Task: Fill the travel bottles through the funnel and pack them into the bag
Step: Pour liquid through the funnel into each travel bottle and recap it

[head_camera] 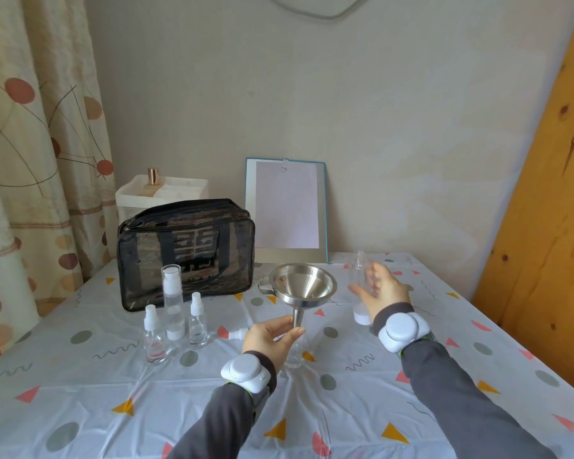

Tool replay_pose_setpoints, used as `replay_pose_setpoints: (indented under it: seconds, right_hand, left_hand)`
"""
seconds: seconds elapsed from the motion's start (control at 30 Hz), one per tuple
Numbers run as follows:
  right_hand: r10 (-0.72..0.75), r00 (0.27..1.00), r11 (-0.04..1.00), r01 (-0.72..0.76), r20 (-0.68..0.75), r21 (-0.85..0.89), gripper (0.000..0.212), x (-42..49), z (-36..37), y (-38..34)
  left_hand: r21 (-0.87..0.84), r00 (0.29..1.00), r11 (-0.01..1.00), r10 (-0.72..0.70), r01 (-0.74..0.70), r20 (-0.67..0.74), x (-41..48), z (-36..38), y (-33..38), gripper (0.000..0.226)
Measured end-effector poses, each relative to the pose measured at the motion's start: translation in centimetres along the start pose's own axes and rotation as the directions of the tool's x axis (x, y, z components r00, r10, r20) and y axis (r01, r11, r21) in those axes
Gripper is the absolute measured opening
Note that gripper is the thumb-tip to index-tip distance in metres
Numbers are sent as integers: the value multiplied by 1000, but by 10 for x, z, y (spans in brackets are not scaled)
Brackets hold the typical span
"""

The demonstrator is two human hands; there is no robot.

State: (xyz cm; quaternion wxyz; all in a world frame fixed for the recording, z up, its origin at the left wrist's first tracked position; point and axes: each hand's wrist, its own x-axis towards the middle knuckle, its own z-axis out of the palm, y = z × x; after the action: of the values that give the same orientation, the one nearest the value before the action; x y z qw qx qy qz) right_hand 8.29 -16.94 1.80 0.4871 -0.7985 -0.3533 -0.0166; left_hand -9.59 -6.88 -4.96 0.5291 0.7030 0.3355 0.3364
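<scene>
My left hand point(270, 337) pinches the stem of a steel funnel point(304, 284), which stands in the neck of a small clear bottle point(295, 354) on the table. A loose white spray cap point(237, 333) lies just left of that hand. My right hand point(383, 289) hovers with loose, spread fingers at a tall clear bottle with a white base point(359, 313), thumb across its front; I cannot tell if it touches. Two small spray bottles point(153, 339) point(198, 324) and a tall pump bottle point(173, 303) stand at the left. The black see-through bag point(186, 250) stands shut behind them.
A white organiser point(166, 193) with a rose-gold capped bottle point(153, 176) sits behind the bag. A clipboard with paper point(285, 207) leans on the wall. A wooden board point(544, 193) stands at the right, a curtain point(30, 160) at the left. A patterned cloth point(146, 392) covers the table.
</scene>
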Motion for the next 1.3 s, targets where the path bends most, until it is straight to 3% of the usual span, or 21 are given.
replay_pose_setpoints:
  seconds: [0.2,0.33,0.63,0.9,1.1,1.2,1.3]
  right_hand:
    - [119,992,974,-124,38,188,56,-8,24,26]
    - [120,992,969,-127,45,213,56,-7,32,26]
    - [104,993,973,-115,62,202,50,-7,42,25]
    - [124,985,982,-139,124,127,54,-11,45,33]
    - [119,983,992,-112,141,-56,58,-12,43,39]
    - [92,996,995,-92,6,-44,65,-18,41,38]
    - [-39,980,999,34,-194,-27,36,-30,40,32]
  left_hand:
    - [-17,1000,1000,-6,6,17,0,0,-1,21]
    - [-2,1000,1000,6,-6,19,1,0,0,18]
    - [-3,1000,1000,1,-1,-3,2,0,-1,33]
    - [-7,1000,1000,-16,16,-18,2,0,-1,33]
    - [-24,1000,1000,-18,17,-9,1,1,-2,34]
    - [-22,1000,1000,-19,19,-4,1,1,-2,34]
    - [-20,1000,1000,-8,7,-9,2,0,-3,30]
